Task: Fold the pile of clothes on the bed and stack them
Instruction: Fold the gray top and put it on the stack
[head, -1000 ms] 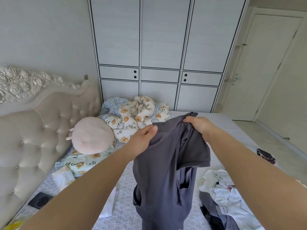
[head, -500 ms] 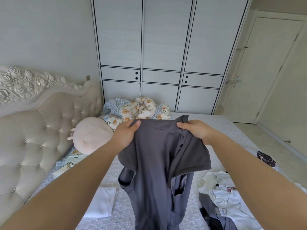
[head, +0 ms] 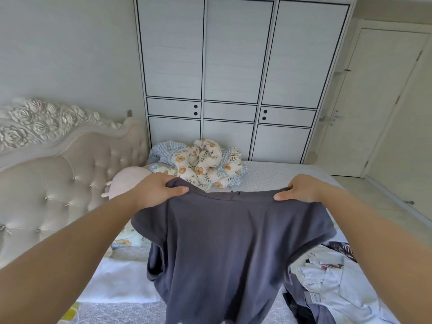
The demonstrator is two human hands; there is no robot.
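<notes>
A dark grey T-shirt point(head: 224, 244) hangs spread out in the air above the bed point(head: 275, 176). My left hand point(head: 159, 191) grips its left shoulder and my right hand point(head: 301, 188) grips its right shoulder, so the neckline is stretched between them. Both sleeves droop at the sides and the hem falls out of view at the bottom. A pile of unfolded clothes point(head: 332, 277), mostly white with some dark pieces, lies on the bed at the lower right. A folded white garment point(head: 119, 284) lies flat at the lower left.
A crumpled floral and checked quilt point(head: 203, 162) lies at the far end of the bed, with a pink round plush cushion point(head: 127, 181) beside the tufted headboard point(head: 58, 183). A white wardrobe point(head: 233, 78) stands behind, and a door point(head: 374, 101) is at the right.
My hands have moved apart along the top of the grey shirt, which was bunched between them. It now hangs open and wide, facing me.
</notes>
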